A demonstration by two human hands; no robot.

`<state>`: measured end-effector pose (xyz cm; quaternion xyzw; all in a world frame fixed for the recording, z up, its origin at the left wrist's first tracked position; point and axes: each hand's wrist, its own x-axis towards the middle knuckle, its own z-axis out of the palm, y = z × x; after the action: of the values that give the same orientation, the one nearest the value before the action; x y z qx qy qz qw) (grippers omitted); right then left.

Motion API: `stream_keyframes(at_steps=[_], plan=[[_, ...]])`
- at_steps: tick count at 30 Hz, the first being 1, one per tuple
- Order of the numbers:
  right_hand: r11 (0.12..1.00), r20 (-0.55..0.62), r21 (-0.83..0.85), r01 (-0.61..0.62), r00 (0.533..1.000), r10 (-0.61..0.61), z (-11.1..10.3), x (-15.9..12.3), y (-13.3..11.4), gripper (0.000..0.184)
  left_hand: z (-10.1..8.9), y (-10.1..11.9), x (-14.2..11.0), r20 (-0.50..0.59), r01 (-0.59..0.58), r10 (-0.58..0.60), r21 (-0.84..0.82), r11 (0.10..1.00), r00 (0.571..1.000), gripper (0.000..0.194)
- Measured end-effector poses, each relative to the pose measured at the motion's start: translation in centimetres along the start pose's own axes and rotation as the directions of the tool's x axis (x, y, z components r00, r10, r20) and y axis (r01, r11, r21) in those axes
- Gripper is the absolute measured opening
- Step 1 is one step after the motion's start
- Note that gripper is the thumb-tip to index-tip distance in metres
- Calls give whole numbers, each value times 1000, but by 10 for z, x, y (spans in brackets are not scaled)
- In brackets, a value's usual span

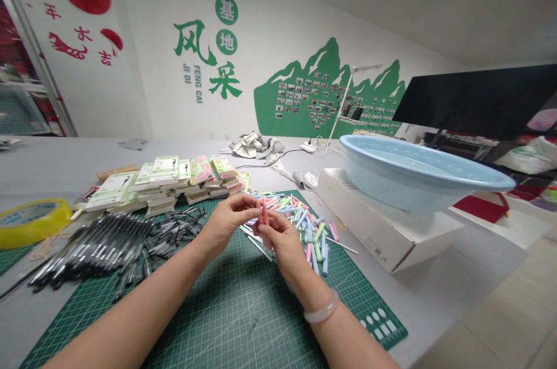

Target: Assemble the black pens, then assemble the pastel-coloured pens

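Note:
My left hand (224,221) and my right hand (282,238) meet over the green cutting mat (226,299). Both are closed in a pinch on a slim pink pen part (263,215); whether it is one piece or two fitted together I cannot tell. Just beyond and to the right of my fingers lies a loose heap of pastel pen parts (319,238) in pink, blue and green. Several thin white sticks (261,248) lie partly under my hands. A pile of clear-and-black pens (100,241) spreads to the left, with short black pen parts (174,232) beside it.
Stacks of small boxes (161,177) stand behind the pens. A yellow tape roll (37,221) lies at the far left. On the right, a blue basin (418,177) rests on a white box (369,224). Crumpled cloth (256,145) and a cable (278,158) lie farther back.

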<state>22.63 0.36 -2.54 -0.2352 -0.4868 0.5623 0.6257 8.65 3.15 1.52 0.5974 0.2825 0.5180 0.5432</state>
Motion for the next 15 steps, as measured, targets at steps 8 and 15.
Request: stream_keyframes(at_steps=[8, 15], plan=[[966, -54, 205, -159, 983, 173, 1, -4, 1, 24, -4, -1, 1, 81, -5, -13, 219, 976, 997, 35], [918, -316, 371, -139, 911, 266, -18, 7, 3, 11, -9, 2, -1, 546, -243, -104, 526, 815, 832, 55]])
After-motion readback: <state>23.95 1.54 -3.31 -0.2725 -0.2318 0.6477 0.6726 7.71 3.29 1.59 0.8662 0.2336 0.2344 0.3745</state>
